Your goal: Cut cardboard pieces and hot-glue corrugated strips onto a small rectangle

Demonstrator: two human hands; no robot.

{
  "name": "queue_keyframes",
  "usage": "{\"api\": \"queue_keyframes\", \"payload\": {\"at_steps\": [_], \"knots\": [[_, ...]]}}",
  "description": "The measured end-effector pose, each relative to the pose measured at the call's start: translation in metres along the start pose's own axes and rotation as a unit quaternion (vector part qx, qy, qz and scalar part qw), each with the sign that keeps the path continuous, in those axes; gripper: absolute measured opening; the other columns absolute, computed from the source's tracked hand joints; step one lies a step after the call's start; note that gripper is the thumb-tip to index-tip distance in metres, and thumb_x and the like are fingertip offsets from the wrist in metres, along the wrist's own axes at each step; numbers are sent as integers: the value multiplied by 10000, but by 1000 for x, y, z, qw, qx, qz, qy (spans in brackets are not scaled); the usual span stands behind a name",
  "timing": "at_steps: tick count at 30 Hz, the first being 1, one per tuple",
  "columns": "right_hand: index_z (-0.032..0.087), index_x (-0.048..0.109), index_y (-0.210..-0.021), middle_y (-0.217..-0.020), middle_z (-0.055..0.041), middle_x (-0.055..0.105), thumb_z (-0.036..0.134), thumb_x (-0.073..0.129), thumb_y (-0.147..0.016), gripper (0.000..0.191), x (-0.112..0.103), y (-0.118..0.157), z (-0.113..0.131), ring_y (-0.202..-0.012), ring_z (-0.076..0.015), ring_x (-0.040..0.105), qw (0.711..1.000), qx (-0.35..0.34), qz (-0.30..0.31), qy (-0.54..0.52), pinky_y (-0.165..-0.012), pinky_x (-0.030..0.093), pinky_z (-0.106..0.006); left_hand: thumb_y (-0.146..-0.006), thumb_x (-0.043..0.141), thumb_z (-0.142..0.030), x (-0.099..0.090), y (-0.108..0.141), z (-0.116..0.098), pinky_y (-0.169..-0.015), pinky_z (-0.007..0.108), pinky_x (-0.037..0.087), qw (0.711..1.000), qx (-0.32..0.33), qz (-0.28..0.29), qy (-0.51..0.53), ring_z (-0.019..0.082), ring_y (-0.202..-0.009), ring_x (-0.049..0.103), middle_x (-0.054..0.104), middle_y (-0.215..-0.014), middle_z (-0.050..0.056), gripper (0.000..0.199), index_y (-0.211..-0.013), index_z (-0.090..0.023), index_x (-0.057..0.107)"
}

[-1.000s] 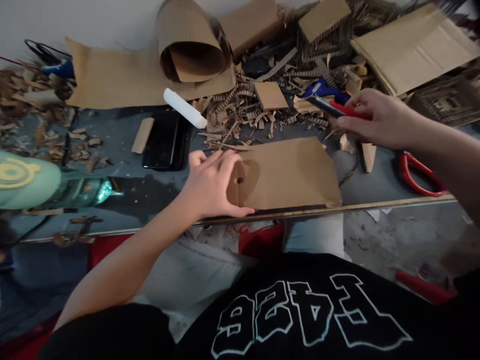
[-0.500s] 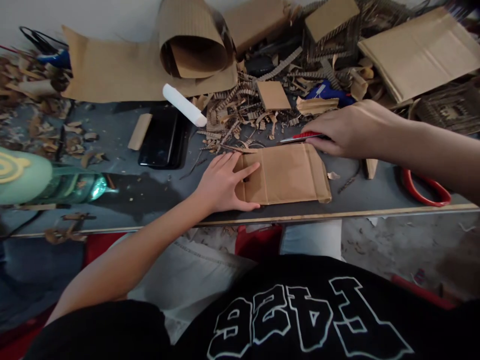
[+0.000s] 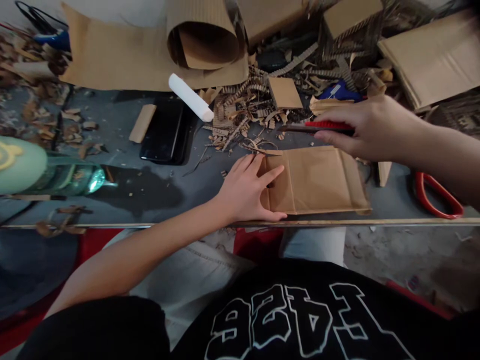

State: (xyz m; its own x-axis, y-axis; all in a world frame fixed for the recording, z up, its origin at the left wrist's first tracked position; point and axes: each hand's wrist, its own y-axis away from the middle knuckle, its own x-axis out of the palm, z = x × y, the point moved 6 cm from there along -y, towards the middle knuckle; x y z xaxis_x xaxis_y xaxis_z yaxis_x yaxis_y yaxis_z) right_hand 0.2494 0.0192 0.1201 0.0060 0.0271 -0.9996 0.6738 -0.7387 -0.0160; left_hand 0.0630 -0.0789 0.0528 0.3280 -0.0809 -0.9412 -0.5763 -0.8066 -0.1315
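A folded piece of brown cardboard (image 3: 318, 182) lies flat along the front edge of the workbench. On its left end rests my left hand (image 3: 249, 192), fingers spread and pressing on the surface. A thin cardboard strip (image 3: 268, 151) sticks out at the far side, by the fingertips. My right hand (image 3: 375, 127) is closed around a red-handled cutting knife (image 3: 330, 126). The blade points left, just beyond the far edge of the cardboard, seemingly apart from it.
Corrugated scraps (image 3: 240, 117) are heaped behind the cardboard. A white stick (image 3: 190, 97) touches a black phone (image 3: 163, 132). Red-handled scissors (image 3: 438, 197) lie to the right; a green bottle (image 3: 71, 175) lies at left. Behind stands a cardboard roll (image 3: 204, 37).
The cardboard and my left hand have shifted right along the bench edge. The knife in my right hand has moved a little away from the cardboard's far edge. The view has shifted slightly.
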Motion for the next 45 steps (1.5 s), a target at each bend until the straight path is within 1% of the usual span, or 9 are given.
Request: {"api": "queue_keyframes", "payload": {"at_steps": [3,6,10,15,22,27,30,40,45], "knots": [[170,708,-1190,-1039,-93,753,458,407,-1005,456,2,1,-2,-895,-235,687,999,21,-15,20,-665,352,-304,-640,718,-826,6,4,-10,-1102,599,418,1000,13,-15,16,466,-1320,500,509,-1438,265,1064,-1457,-162,565],[166,709,-1201,-1054,-106,752,475,374,-1021,490,0,3,-2,-915,-243,685,997,39,-55,37,-681,359,-313,-641,743,-801,15,5,-5,-1110,628,404,1000,12,5,4,489,-1341,484,486,-1466,277,1070,-1479,-168,540],[216,732,-1157,-913,-80,749,555,407,-1004,494,11,6,-3,-808,-214,645,998,48,26,44,-654,336,-303,-664,762,-764,14,2,21,-1137,624,385,1000,3,-1,-10,491,-1382,450,468,-1488,278,1041,-1483,-162,537],[318,703,-1243,-989,-47,761,580,346,-1010,501,28,5,-5,-799,-226,651,988,64,118,76,-635,334,-308,-655,760,-774,4,-1,39,-1164,589,388,999,5,20,-27,463,-1388,464,485,-1479,253,1016,-1456,-175,578],[372,722,-1188,-937,-19,750,593,449,-970,413,41,-18,4,-866,-250,675,992,44,117,8,-751,451,-352,-637,772,-772,2,-2,36,-1151,603,394,998,-2,45,-48,482,-1385,462,491,-1474,261,1029,-1455,-177,582],[331,668,-1301,-1122,-81,742,563,350,-1027,480,36,-20,18,-957,-312,697,980,54,166,93,-710,437,-369,-639,799,-734,1,-2,35,-1136,593,404,998,5,31,-50,456,-1367,470,502,-1467,238,1007,-1457,-190,576],[318,647,-1308,-1191,-83,730,540,281,-1055,498,29,-17,27,-975,-338,712,973,47,178,137,-660,427,-357,-652,790,-737,1,-2,35,-1122,588,416,998,13,29,-58,450,-1354,480,507,-1448,240,1001,-1460,-189,570],[281,690,-1205,-945,-66,737,564,310,-1063,495,32,-26,18,-916,-257,713,964,19,201,174,-705,445,-297,-656,780,-755,2,0,38,-1137,551,419,998,17,33,-49,425,-1356,483,488,-1449,226,1021,-1481,-205,537],[324,689,-1223,-905,-37,733,559,386,-1041,424,32,-21,13,-857,-213,694,964,27,210,161,-685,383,-270,-655,776,-762,3,0,38,-1154,552,405,998,8,41,-37,433,-1371,472,483,-1462,226,1020,-1474,-200,547]]}}
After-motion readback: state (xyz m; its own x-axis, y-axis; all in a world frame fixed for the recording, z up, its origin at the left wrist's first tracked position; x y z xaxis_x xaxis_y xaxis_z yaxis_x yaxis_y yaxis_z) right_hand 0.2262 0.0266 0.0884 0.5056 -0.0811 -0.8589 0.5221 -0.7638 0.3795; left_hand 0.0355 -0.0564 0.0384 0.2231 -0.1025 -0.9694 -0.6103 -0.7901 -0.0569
